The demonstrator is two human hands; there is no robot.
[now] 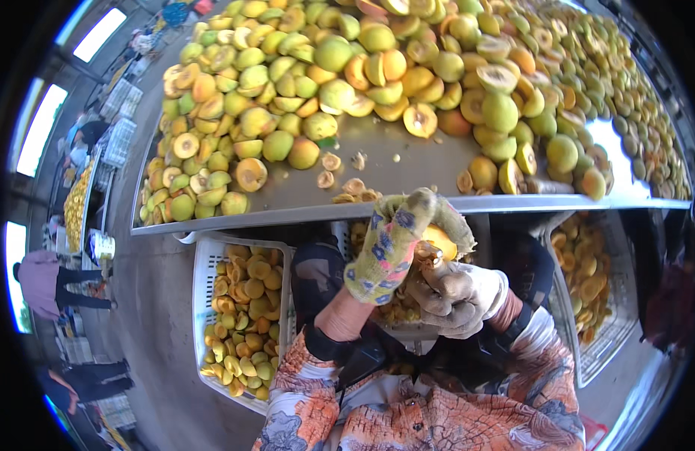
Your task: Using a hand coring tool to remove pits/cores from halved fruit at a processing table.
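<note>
The yellow stone fruit (pixel 441 240) is held up in front of the person's body, just below the near edge of the counter as the head view has it. Its smooth yellow side shows between the gloves, and ragged brown matter (pixel 428 260) sits at its lower left; whether that is pit or torn flesh is hard to say. Much of the fruit is covered, so its long axis cannot be told.

The left hand (pixel 392 242), in a flower-patterned glove, is the nearer one: its grip is closed about the fruit, which lies to the right of its palm, with fingers bent over the top and down the far side. The right hand (pixel 458 297), in a pale, stained glove, comes from below and to the right, so the fruit lies above it. Its fingers are curled, their tips close under the brown matter; I cannot tell whether its grip pinches anything.

Below the hands, more fruit pieces (pixel 396 312) show between the knees. A white crate (pixel 203 289) of halved fruit stands to the left, another crate (pixel 614 347) to the right. Beyond, the steel counter (pixel 416 167) bears a broad heap of halved and whole fruit (pixel 334 54), with loose brown scraps (pixel 353 186) near its edge.
</note>
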